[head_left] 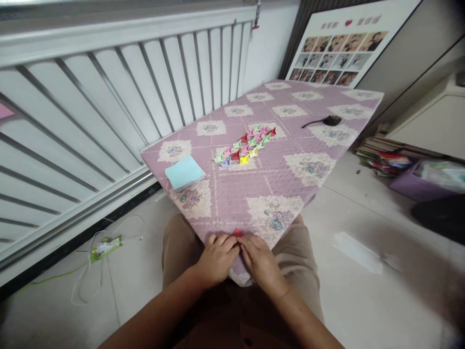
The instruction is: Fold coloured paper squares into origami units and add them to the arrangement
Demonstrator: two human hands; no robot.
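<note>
A small piece of red paper [237,232] lies at the near corner of the table, mostly covered by my fingers. My left hand [220,254] is closed over its left side, with the fingertips pressed down. From the right, my right hand [257,257] pinches the same paper, and the two hands meet at its lower edge. How the paper is folded is hidden. Farther up the table stand several small folded paper pieces [245,149] in rows, coloured green, pink, red, yellow and blue. To the left lies a stack of light blue square paper [185,172].
A purple flowered cloth covers the table [240,194]. A black object with a thin tail [331,120] rests at its right. A white radiator [138,92] runs along the left. On the floor are a power strip [106,247] with cables and a purple bin [417,182].
</note>
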